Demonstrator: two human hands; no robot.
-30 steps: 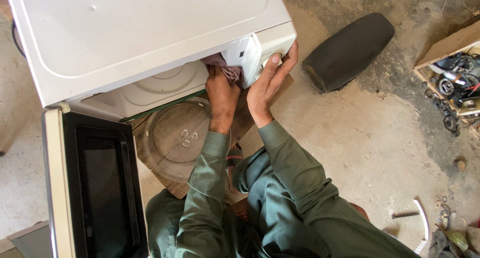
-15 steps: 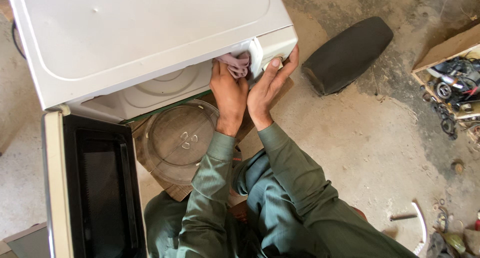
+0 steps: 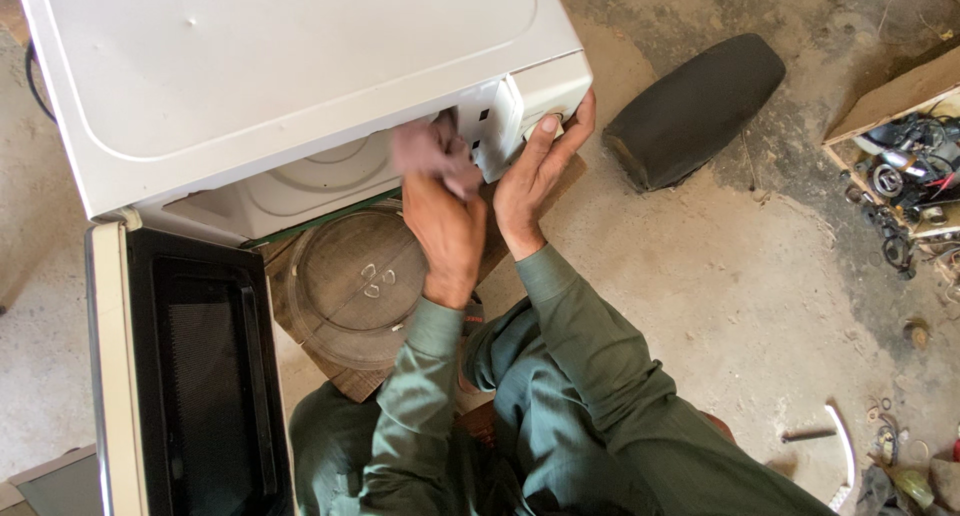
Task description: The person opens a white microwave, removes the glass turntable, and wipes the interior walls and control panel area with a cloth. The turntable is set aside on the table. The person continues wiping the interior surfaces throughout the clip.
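A white microwave oven (image 3: 280, 76) stands in front of me with its door (image 3: 180, 376) swung open toward me. My left hand (image 3: 445, 226) grips a pinkish cloth (image 3: 430, 151) and presses it against the front frame beside the control panel. My right hand (image 3: 535, 176) lies flat against the control panel (image 3: 530, 101), fingers spread, thumb up by the knob. A round glass turntable plate (image 3: 355, 281) rests on a wooden board just below the oven opening, left of my left wrist.
A black padded seat (image 3: 695, 106) lies on the concrete floor to the right. A wooden box (image 3: 900, 151) of metal parts sits at the far right edge. Small scraps and a curved white piece (image 3: 845, 451) lie at lower right. My knees fill the bottom.
My left hand has drawn the cloth leftward and slightly down along the oven's front frame. My right hand stays braced on the control panel.
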